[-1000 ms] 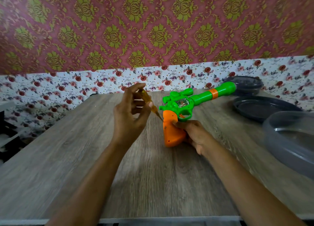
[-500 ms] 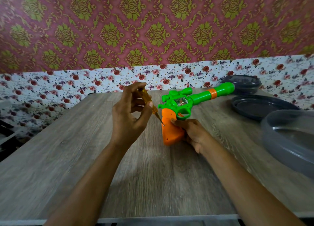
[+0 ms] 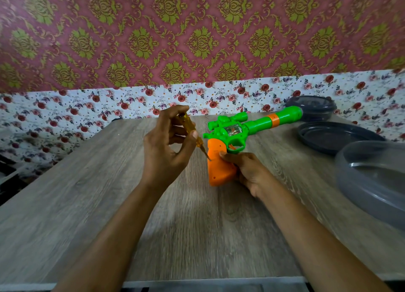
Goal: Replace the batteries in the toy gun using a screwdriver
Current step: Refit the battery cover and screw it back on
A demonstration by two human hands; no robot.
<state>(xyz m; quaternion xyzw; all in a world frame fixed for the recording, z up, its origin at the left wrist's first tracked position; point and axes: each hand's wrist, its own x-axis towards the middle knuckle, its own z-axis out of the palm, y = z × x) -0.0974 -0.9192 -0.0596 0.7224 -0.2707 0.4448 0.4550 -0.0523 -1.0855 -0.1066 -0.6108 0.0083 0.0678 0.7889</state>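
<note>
Pinches a yellow see-through screwdriver [image 3: 190, 128] in the left hand [image 3: 164, 155], thumb and curled fingers closed round the handle, forefinger hooked over its top end. Slants the shaft down and to the right, tip set against the side of the orange grip [image 3: 219, 173] of the toy gun [image 3: 238, 130]. Clasps that grip from the right with the right hand [image 3: 249, 173], fingers wrapped behind it, thumb laid on the near face just beside the tip. Holds the gun over the middle of the wooden table [image 3: 87, 193], grip downward, green barrel with an orange band pointing away to the right, small green scope on top, clear window in the body. Cannot tell whether the butt of the grip touches the tabletop. Shows three grey plastic pieces on the right of the table, none touching the hands: a round lidded tub [image 3: 313, 107] at the far edge just behind the muzzle, a dark shallow lid [image 3: 337, 138] nearer, a large translucent cover [image 3: 372, 182] at the right edge. Faces a wall [image 3: 197, 39] papered in small roses below and maroon-and-gold damask above
</note>
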